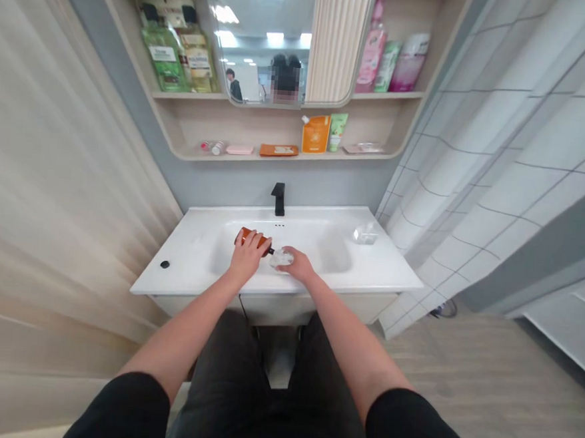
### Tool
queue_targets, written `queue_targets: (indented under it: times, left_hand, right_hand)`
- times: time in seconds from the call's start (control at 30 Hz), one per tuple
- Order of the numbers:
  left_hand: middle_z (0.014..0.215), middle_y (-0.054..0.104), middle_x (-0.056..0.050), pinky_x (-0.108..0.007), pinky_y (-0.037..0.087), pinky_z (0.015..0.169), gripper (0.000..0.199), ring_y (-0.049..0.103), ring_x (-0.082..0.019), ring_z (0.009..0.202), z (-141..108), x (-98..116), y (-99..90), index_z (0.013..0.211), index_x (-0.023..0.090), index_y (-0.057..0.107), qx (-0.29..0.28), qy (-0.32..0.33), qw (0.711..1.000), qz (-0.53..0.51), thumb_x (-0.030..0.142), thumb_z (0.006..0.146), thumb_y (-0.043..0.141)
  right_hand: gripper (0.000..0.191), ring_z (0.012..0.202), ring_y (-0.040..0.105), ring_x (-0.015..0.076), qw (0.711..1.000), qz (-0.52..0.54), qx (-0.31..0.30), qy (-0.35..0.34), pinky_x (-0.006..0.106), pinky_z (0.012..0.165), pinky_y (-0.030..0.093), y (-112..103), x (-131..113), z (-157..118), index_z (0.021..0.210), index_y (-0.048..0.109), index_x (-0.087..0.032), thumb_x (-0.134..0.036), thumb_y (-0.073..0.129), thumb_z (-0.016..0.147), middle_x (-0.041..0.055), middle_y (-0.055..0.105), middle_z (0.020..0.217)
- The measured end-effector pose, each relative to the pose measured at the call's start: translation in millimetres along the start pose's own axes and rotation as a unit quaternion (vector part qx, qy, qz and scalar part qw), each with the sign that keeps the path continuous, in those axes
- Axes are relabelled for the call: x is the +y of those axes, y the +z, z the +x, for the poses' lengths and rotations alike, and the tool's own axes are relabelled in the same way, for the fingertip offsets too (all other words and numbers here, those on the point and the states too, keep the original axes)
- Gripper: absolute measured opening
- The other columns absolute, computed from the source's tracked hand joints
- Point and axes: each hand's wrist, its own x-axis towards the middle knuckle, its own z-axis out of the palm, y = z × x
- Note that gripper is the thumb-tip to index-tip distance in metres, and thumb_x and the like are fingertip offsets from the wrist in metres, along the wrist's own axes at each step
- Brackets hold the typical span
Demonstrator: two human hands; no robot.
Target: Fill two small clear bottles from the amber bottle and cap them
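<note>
Over the white washbasin (194, 255), my left hand (246, 254) grips an amber bottle (251, 237) lying nearly on its side. Its black tip points right, toward a small transparent container (282, 257) held in my right hand (300, 265). The tip reaches the container's edge or comes very close; I cannot tell which. My fingers hide much of both objects. Both hands are held just above the basin's bowl.
A black tap (278, 199) stands at the back of the basin, and a transparent object (365, 234) sits on its right deck. Shelves above hold several toiletries beside a mirror (257, 40) reflecting a person. A tiled curtain hangs right.
</note>
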Motion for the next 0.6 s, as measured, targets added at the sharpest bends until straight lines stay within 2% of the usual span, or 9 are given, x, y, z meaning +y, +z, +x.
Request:
queue_targets:
  times: [0.3, 0.6]
  left_hand:
    - [0.158, 0.064, -0.020, -0.070, 0.019, 0.137, 0.061, 0.049, -0.039, 0.158, 3.6, -0.5, -2.9, 0.156, 0.026, 0.066, -0.002, 0.003, 1.000, -0.023, 0.011, 0.100, 0.050]
    - [0.157, 0.064, -0.019, -0.069, 0.021, 0.137, 0.058, 0.049, -0.038, 0.158, 10.7, -1.1, -9.1, 0.155, 0.025, 0.065, -0.001, 0.028, 1.000, -0.011, 0.012, 0.102, 0.049]
  right_hand:
    - [0.071, 0.115, 0.078, 0.0314, 1.000, 0.009, 0.002, 0.003, 0.049, 0.112, 0.059, -0.4, 0.4, -0.2, 0.129, 0.076, -0.029, -0.036, 0.101, 0.063, 0.0041, 0.081, 0.129]
    - [0.073, 0.121, 0.077, 0.0324, 1.000, 0.012, 0.007, 0.003, 0.050, 0.115, 0.057, -2.7, -1.7, -0.5, 0.130, 0.075, -0.028, -0.035, 0.102, 0.062, 0.0050, 0.081, 0.131]
